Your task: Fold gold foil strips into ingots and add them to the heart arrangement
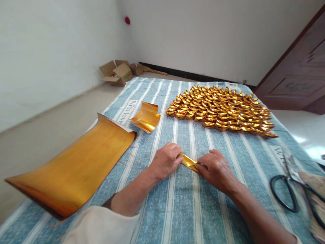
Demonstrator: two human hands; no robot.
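Observation:
A narrow folded strip of gold foil paper point(188, 162) lies between my hands, just over the striped cloth. My left hand point(167, 159) has its fingers closed on the strip's left end. At the other end, my right hand point(214, 168) pinches the strip between thumb and fingers. Beyond my hands rest a few curled pieces of gold foil paper point(146, 117), seemingly stacked. To the left spreads a large gold foil sheet point(73, 166) with curling edges. Many folded gold paper ingots point(220, 108) stand packed in rows at the far right.
Black-handled scissors point(284, 193) lie at the right edge beside a brownish item point(315, 183). A blue and white striped cloth point(152, 203) covers the table. Open cardboard boxes point(118, 73) sit on the floor by the wall. A brown door point(297, 67) is at right.

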